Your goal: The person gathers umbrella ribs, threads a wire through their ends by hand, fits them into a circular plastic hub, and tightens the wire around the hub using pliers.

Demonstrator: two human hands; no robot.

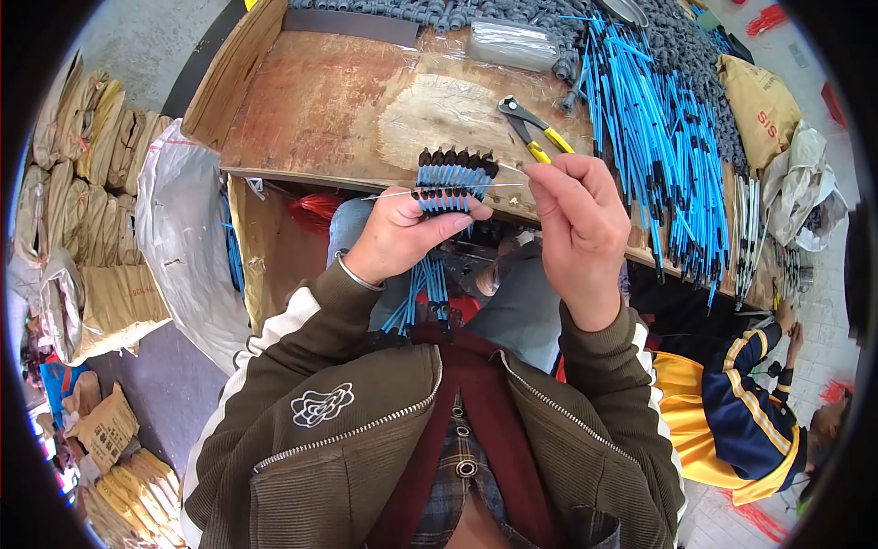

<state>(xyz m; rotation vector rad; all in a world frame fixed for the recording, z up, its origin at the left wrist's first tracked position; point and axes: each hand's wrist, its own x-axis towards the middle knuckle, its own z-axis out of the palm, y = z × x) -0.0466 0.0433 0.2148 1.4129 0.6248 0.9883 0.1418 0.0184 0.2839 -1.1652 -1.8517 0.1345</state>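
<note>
The left hand (402, 236) closes around a bundle of blue tubes (448, 175) with black ends. The right hand (583, 220) pinches one thin wire (508, 186).

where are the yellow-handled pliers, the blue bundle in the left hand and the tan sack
Yellow-handled pliers (519, 112): head view, on the metal near the pivot.
Blue bundle (454, 176): head view, on its upper blue part.
Tan sack (748, 99): head view, on its bulging side.
</note>
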